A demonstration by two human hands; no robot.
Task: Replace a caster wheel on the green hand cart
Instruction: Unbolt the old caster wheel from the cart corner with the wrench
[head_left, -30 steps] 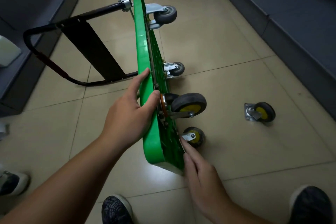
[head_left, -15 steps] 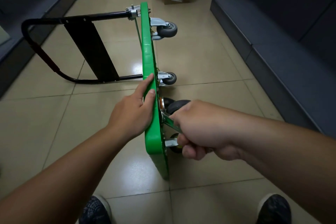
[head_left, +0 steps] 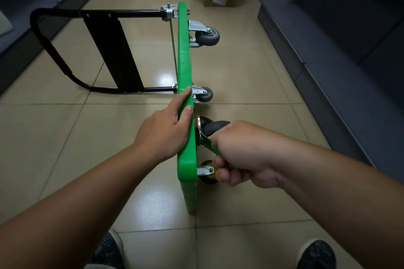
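The black-tyred caster wheel (head_left: 211, 126) hangs off the green plastic hand cart (head_left: 185, 61), which stands on edge on the tiled floor (head_left: 251, 85). The right hand (head_left: 242, 155) grips a silver metal wrench (head_left: 206, 142) at its mount, and the left hand (head_left: 166, 131) clasps the cart's rim. Best keep the wrench seated squarely and the cart braced while turning.

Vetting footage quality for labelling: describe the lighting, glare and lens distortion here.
Head view: dim, flat indoor light; two glare patches on the glossy floor tiles left of the green hand cart; wide-angle lens swells both forearms toward the bottom corners; wrench in the right hand is sharp.
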